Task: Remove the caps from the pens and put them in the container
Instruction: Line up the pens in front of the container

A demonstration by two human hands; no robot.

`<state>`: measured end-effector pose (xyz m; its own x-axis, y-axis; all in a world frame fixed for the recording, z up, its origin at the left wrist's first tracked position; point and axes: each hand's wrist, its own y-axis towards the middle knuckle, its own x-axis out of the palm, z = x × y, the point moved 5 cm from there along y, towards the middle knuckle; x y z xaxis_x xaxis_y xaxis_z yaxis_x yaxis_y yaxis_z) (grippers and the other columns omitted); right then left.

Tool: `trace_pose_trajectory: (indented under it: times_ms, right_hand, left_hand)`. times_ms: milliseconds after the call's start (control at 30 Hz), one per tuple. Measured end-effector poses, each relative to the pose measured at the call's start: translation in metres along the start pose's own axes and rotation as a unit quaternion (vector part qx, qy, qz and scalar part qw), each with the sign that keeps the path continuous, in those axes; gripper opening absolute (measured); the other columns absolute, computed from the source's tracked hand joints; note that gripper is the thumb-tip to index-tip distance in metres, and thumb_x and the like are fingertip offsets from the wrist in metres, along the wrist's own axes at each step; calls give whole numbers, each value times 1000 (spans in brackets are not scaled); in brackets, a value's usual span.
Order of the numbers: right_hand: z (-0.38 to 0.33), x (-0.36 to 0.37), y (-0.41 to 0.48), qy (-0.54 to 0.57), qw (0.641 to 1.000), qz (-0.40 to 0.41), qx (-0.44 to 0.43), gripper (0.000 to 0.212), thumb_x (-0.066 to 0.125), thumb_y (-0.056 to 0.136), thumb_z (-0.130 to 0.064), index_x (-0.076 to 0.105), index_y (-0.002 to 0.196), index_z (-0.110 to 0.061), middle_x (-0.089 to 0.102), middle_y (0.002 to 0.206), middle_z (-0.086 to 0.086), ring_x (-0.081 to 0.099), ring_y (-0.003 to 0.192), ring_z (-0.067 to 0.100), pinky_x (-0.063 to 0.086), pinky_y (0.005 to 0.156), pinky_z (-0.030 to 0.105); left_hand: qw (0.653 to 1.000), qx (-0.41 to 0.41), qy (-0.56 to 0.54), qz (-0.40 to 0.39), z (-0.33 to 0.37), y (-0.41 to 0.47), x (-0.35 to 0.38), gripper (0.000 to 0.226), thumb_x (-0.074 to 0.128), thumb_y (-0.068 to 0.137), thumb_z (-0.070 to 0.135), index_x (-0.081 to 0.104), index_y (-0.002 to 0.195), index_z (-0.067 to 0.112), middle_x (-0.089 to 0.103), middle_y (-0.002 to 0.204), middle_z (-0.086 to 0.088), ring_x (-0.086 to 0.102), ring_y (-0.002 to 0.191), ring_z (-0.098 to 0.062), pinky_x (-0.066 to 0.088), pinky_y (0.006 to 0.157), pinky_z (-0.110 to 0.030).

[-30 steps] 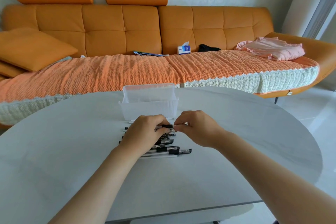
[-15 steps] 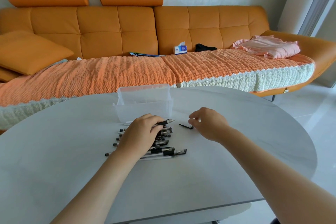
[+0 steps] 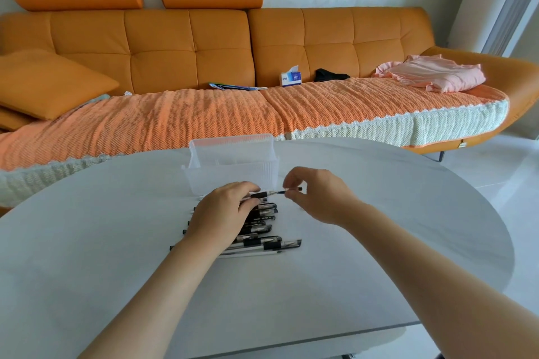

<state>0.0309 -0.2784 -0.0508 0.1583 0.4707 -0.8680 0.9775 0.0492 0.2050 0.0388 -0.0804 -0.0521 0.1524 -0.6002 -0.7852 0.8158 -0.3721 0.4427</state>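
The left hand [image 3: 224, 214] lies knuckles-up over a row of pens, its fingers curled round one pen [image 3: 261, 195] at the far edge of the row. That pen's long axis runs left to right across the bench [image 3: 393, 242]. Its black grip and clear tip stick out past the fingertips and point right, straight at the other hand.

The right hand [image 3: 316, 198] hovers just right of the left, with its wrist raised. Thumb and forefinger pinch a thin dark cap [image 3: 299, 189] right at the pen's tip. The cap lies in line with the pen, and a short dark end shows beyond the fingers on the far side. I cannot tell whether the cap touches the tip. The other fingers are loosely curled below.

The other pens [image 3: 264, 230] lie under the left hand and just beside its palm. They lie roughly parallel, long axes left to right, with their black capped ends to the right. The nearest one reaches furthest right.

The container [image 3: 233, 167], a clear plastic box with ribbed walls, stands just beyond both hands, closest to the left hand's fingertips.

Well beyond the hands is an orange sofa [image 3: 189, 46]. A tissue box [image 3: 290, 78] and a folded pink garment [image 3: 434, 73] lie on its seat.
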Motion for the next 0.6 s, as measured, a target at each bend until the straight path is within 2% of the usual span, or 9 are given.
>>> trace_pose_trajectory:
  times_ms: [67, 367, 500, 600]
  right_hand:
    - [-6, 2, -3, 2, 1000, -7, -19, 6, 60, 93, -39, 59, 97, -42, 62, 97, -22, 50, 68, -7, 37, 58, 19]
    - [-14, 10, -7, 53, 998, -23, -25, 6, 62, 92, -37, 62, 97, -41, 61, 94, -22, 52, 67, -4, 46, 64, 24]
    - [-22, 15, -9, 69, 996, -30, -38, 6, 63, 92, -34, 63, 97, -37, 62, 93, -20, 50, 66, -14, 35, 59, 15]
    - [-22, 16, -9, 69, 997, -22, -28, 6, 62, 92, -33, 62, 96, -37, 61, 91, -21, 50, 63, -9, 36, 59, 18]
  left_hand:
    - [1000, 4, 4, -2, 0, 0, 1, 14, 64, 91, 31, 70, 103, 27, 68, 95, 14, 62, 89, -10, 49, 72, -27]
    - [1000, 0, -8, -14, -5, -3, -3, 10, 64, 90, 32, 69, 99, 29, 67, 91, 14, 60, 85, -9, 50, 72, -31]
    - [999, 3, -25, -48, -5, -5, -1, 9, 62, 92, 33, 68, 99, 32, 65, 91, 18, 59, 87, -5, 50, 75, -31]
    - [1000, -8, -17, -24, -8, -5, -5, 10, 61, 92, 32, 68, 99, 31, 66, 89, 15, 59, 84, -8, 50, 73, -32]
